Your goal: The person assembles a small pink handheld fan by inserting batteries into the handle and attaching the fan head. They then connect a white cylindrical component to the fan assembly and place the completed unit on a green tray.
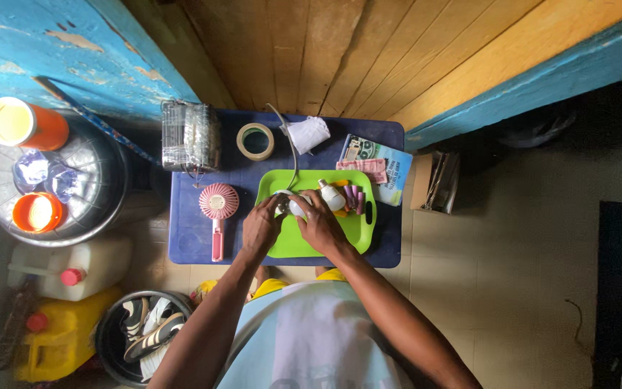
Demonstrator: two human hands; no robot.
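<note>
**Bright green on deep blue**

A lime-green plastic tray (pixel 358 229) glows against the dark blue square table (pixel 188 245). White light bulbs (pixel 332 196) sit on the green beside small pink and purple pieces (pixel 354 198). A pink handheld fan (pixel 218 203) shows a pale ribbed face. The tape roll (pixel 255 141) is beige. The wall (pixel 73 50) is peeling turquoise, the planks (pixel 340 50) warm honey-brown. An orange tumbler (pixel 19 124), a white jerrycan (pixel 84 268) capped red, and a yellow jerrycan (pixel 66 338).
</note>
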